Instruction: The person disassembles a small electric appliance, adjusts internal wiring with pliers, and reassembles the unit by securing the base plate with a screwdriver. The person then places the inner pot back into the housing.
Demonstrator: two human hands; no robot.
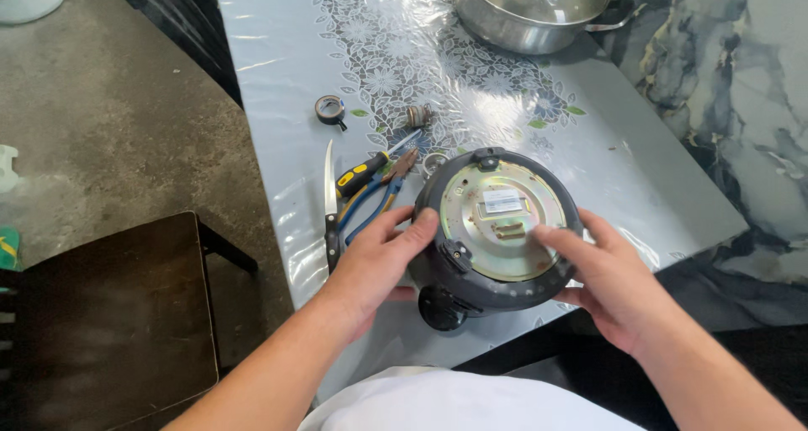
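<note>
1. Our left hand (383, 258) cups the left rim of the cooker (497, 229), fingers curled over its edge in a loose hold.
2. Our right hand (602, 275) braces the opposite side, fingers spread flat over the rim; together the two likely steady it.
3. The cooker sits upturned at the near table (278, 145) edge, its metal base plate (498, 222) facing us, seemingly so the underside can be reached.
4. Just left lie pliers (383, 191), a screwdriver (370, 170) and a knife (330, 204), close by the left hand.
5. Farther off sit a tape roll (330, 109) and a steel pan (530, 10).
6. A dark chair (109, 313) stands to our left.
</note>
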